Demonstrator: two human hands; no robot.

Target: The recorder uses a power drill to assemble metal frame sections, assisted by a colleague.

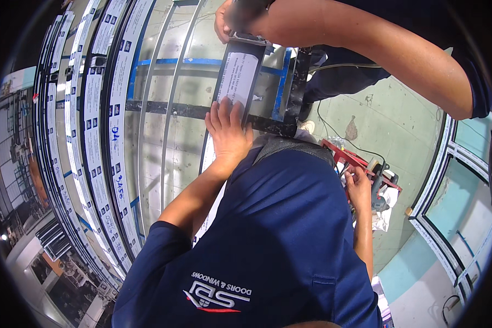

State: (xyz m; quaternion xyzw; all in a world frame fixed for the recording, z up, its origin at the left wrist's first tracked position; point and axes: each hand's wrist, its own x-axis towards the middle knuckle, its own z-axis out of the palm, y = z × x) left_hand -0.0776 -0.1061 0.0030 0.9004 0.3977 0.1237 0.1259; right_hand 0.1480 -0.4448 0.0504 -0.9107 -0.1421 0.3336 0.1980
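Observation:
My left hand (227,132) lies with its fingers stretched out on a long dark profile (240,74) faced with white printed protective film. The profile runs away from me across the rack. At its far end, another person's hands (262,26) are on the profile's end; what the fingers do there is partly blurred. Down at my right side, my right hand (358,187) is curled, thumb and fingers together, beside a red tool tray (355,158). Whatever those fingers hold, if anything, is too small to make out. A grey-green power tool (379,203) sits by that hand.
Several film-covered profiles (101,120) lie lengthwise on the left over a blue and black metal frame (202,111). On the right, assembled window frames (437,218) lean by the wall. A black cable (339,131) crosses the green floor (399,126) toward the tray.

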